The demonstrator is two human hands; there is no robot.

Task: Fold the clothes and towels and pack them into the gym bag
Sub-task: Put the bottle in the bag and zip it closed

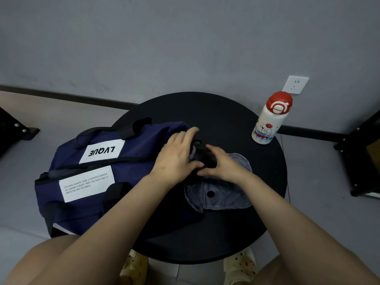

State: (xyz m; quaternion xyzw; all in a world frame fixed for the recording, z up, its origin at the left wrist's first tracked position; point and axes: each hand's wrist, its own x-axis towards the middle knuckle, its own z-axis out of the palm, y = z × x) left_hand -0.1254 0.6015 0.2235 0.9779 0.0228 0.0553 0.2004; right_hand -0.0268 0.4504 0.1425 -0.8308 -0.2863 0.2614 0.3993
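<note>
A navy gym bag (98, 173) with white labels and black straps lies on the left half of a round black table (226, 233). To its right lies a flat grey-blue item (224, 196) with a black valve hole, partly rolled up at its far end. My left hand (176, 157) and my right hand (224, 163) both grip the rolled part, where a black round cap (197, 144) sticks up between them. Whether the bag is open is hidden by my left arm.
A white bottle with a red cap (271, 120) stands at the table's far right edge. A wall socket (295, 84) sits behind it. Black furniture legs (357, 157) stand at right and far left. My knees and slippers show below the table.
</note>
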